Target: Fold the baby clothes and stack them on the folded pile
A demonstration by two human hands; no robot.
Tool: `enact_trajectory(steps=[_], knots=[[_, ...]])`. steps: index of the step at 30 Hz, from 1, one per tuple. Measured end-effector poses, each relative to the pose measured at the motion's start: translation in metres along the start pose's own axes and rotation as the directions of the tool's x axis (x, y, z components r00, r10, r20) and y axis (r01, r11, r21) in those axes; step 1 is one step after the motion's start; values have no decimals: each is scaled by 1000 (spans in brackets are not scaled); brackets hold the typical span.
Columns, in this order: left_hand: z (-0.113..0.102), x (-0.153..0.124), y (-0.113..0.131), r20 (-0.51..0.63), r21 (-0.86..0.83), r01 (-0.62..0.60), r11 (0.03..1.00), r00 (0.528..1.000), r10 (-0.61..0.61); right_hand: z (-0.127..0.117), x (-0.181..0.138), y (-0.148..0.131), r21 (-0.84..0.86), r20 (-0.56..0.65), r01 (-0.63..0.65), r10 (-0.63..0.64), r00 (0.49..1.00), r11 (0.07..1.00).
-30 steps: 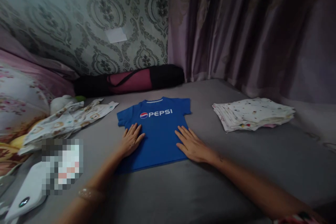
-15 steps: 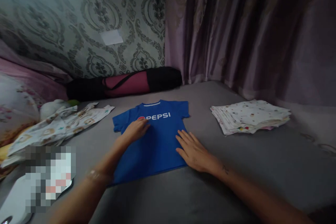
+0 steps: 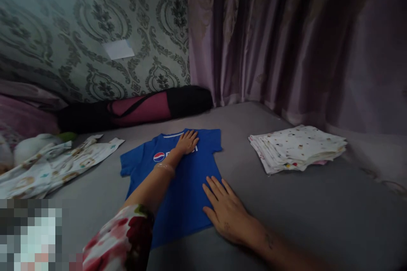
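Grip: nothing is pinched or clasped. Both hands lie flat, palms down, fingers extended on the blue T-shirt [image 3: 187,190]. Left hand [image 3: 187,142] is at frame centre, reaching across to the shirt's chest just under the collar. Right hand [image 3: 224,211] is lower centre, on the shirt's right edge near the hem, with its heel partly off on the bed [image 3: 286,211]. The shirt sits mid-frame, front up and spread flat on the grey bed sheet, collar toward the wall, sleeves out to both sides. My read is that flat palms rather than a pinch press the cloth down: one hand pins the lower edge, the other bears on the chest, so the fabric lies smooth and doesn't slide. Floral sleeve [image 3: 117,237] at lower left, bracelet [image 3: 163,167] on the left wrist. Writing: a round red/white/blue emblem [image 3: 159,156] on the chest looks like the Pepsi globe. The white lettering beside it is under the left hand, so it is not readable. No other legible text. At right of frame is a squared stack of folded printed cloths [image 3: 297,146], well apart from the shirt. At left a loose printed garment [image 3: 57,163] lies unfolded near a white soft toy [image 3: 30,146]. A rolled pink-and-black bag [image 3: 143,108] lies along the patterned wall [image 3: 95,21], with the curtain [image 3: 286,38] at upper right. The lower-left corner is blurred out.
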State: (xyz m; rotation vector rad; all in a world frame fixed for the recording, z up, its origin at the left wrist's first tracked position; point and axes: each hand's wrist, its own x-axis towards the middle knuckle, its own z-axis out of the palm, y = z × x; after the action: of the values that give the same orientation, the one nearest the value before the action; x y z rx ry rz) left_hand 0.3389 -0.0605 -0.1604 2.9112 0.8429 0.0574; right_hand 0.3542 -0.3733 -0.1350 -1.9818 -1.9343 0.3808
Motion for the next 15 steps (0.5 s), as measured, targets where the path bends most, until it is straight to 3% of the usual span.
enact_trajectory(steps=[2, 5, 11, 15], knots=[[-5, 3, -1, 57, 24, -22, 999, 998, 21, 1, 0, 0, 10, -2, -2, 2, 1000, 1000], [-12, 12, 1, 44, 35, -44, 998, 998, 42, 2, 0, 1, 23, -2, -4, 4, 1000, 1000], [-18, 20, 10, 70, 76, 7, 997, 997, -13, 1, 0, 1, 65, -8, 7, -6, 1000, 998], [-30, 32, 33, -36, 83, 23, 996, 999, -20, -11, 1, 1, 100, -115, -15, 26, 993, 995]])
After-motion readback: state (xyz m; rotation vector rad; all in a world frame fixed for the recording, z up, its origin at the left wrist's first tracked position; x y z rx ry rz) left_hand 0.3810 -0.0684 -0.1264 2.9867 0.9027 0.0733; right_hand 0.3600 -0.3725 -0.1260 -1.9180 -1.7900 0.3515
